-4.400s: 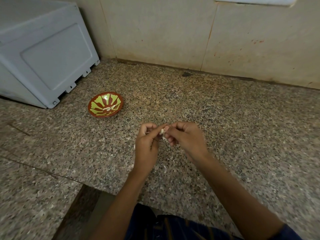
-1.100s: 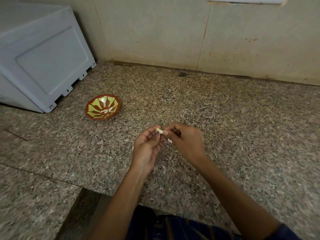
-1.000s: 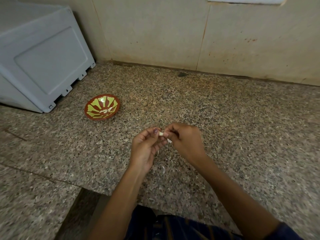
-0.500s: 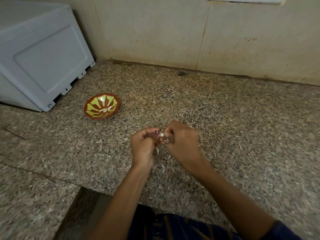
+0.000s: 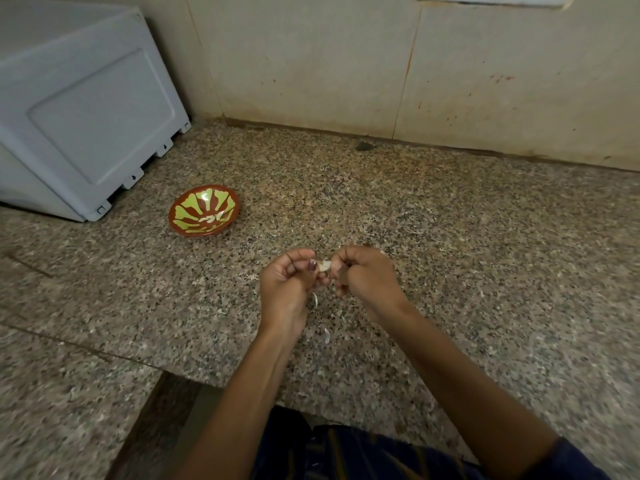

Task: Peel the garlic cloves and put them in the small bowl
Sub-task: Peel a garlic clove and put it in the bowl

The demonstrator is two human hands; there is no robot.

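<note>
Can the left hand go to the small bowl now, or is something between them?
Probably yes. Only bare counter lies between the left hand and the small bowl. But that hand and the right hand both pinch the garlic clove.

A speckled granite table (image 5: 450, 237) runs up to a beige wall. On it, at the far left, sits a grey box-shaped appliance (image 5: 86, 109). Just beside its near corner stands a small bowl (image 5: 204, 210), red with green petals, holding a few pale garlic cloves (image 5: 210, 218). Thin white peel scraps (image 5: 326, 336) lie nearer the front edge.
</note>
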